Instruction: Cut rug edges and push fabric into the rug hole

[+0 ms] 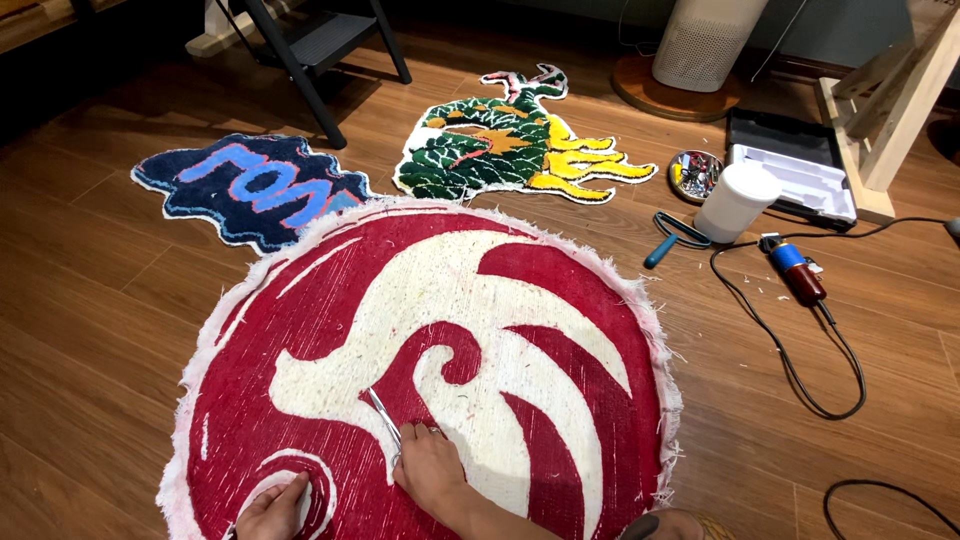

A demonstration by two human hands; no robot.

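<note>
A big round red and cream rug (560, 300) lies back side up on the wooden floor, with a frayed white cloth edge. My right hand (432, 467) rests on its lower middle and grips small metal scissors (384, 417), blades pointing up and left along the border of a cream shape. My left hand (272, 510) presses flat on the rug near its lower left rim, next to a white ring outline.
Beyond the rug lie a dark blue rug with blue letters (250, 187) and a green and yellow rug (505, 140). To the right sit a white roll (737, 200), a blue-handled tool (675, 238), a corded trimmer (798, 272), a tin of bits (694, 173) and a tray (795, 165).
</note>
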